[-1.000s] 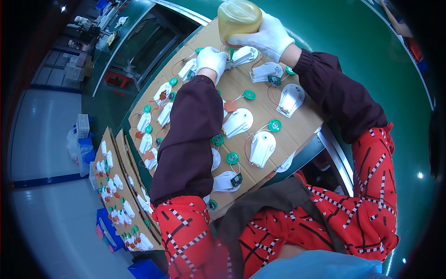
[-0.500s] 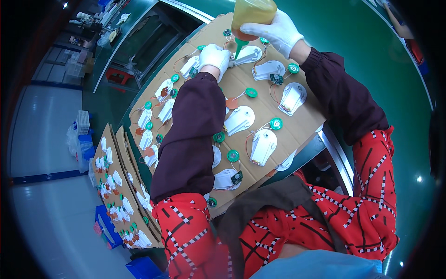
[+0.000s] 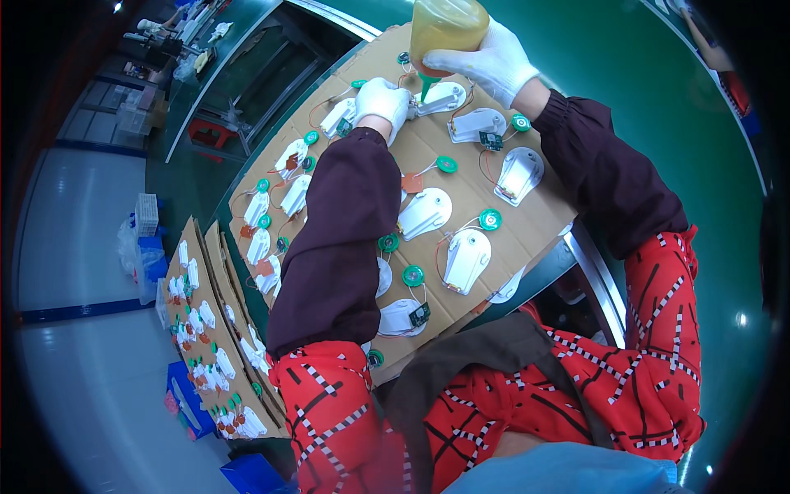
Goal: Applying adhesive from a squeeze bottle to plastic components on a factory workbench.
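Observation:
White gloves cover both my hands. My right hand [image 3: 496, 64] is wrapped round a squeeze bottle [image 3: 448, 26] of yellowish liquid, held upside down. Its green nozzle [image 3: 427, 83] points down at the near-left end of a white plastic housing [image 3: 446, 97]; I cannot tell whether it touches. Beside that end, my left hand [image 3: 382, 104] is closed, with its fingertips by the housing; what they pinch is hidden. Around my hands lie similar white housings [image 3: 477, 125] with thin wires, green round discs [image 3: 520, 122] and small circuit boards [image 3: 490, 141].
All these parts lie on a large brown cardboard sheet [image 3: 494, 226]. At lower left, more cardboard sheets [image 3: 216, 329] carry similar parts. A metal frame [image 3: 605, 284] stands under the sheet's right side. A red stool [image 3: 210, 136] is on the far-left floor.
The bottle in my right hand has tipped a little, and its nozzle has shifted slightly down and right, nearer the housing. My left hand has barely moved.

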Demonstrator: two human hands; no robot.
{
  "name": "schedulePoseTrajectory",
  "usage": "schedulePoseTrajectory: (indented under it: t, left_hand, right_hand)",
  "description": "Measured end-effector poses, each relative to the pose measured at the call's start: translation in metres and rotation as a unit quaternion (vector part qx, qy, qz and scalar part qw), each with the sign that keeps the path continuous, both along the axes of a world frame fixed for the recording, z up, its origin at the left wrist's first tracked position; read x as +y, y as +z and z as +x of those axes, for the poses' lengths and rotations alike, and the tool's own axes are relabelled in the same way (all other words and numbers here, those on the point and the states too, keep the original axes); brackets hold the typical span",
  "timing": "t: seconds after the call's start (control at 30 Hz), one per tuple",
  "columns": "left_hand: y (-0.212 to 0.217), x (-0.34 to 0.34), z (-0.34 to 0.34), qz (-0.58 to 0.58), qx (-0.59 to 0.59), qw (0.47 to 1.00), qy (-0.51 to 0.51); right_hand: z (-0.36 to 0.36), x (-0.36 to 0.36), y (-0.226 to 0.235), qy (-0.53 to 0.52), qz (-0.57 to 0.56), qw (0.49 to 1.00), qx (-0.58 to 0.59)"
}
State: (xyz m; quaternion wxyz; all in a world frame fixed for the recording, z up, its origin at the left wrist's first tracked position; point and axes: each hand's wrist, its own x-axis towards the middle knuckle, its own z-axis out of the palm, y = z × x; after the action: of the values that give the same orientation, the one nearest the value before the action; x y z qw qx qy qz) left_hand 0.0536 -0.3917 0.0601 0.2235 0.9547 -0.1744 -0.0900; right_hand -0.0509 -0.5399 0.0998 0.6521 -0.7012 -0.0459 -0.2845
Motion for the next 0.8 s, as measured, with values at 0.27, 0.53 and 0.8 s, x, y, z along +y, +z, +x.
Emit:
schedulePoseTrajectory:
  t: [0.27,0.53,0.8]
  left_hand:
    - [-0.016,0.001,0.013,-0.062,0.037,0.997,-0.002]
    - [-0.028,0.002,0.020,-0.074,0.053,0.996,0.014]
    - [-0.026,0.002,0.019,-0.132,0.079,0.988,0.014]
  right_hand:
    - [0.012,-0.003,-0.009,-0.008,0.050,0.999,0.018]
    - [0.028,-0.008,-0.013,0.004,0.094,0.995,-0.018]
    - [0.025,-0.002,-0.008,-0.069,0.003,0.997,0.026]
